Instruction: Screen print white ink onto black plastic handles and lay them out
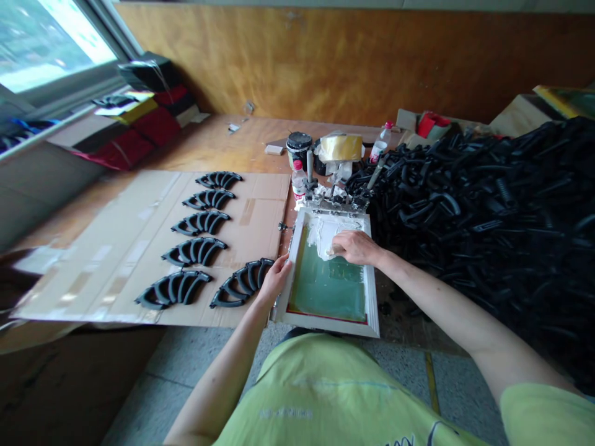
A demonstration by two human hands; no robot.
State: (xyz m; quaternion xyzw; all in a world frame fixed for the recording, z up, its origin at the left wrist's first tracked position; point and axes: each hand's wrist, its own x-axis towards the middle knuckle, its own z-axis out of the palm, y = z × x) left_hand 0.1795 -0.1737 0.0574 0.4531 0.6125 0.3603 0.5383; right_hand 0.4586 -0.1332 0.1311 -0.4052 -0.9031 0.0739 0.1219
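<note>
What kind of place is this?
Probably a small screen-printing workshop: a framed printing screen with white ink, a huge pile of black plastic parts beside it, and six more laid out on cardboard.

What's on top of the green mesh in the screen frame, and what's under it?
Smeared white ink covers its far end, where the right hand presses; the left hand grips the frame by its left rail. Anything under the mesh is covered.

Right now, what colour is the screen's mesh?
Green mesh in the white screen frame, white ink smeared at its far end. Head view.
</note>
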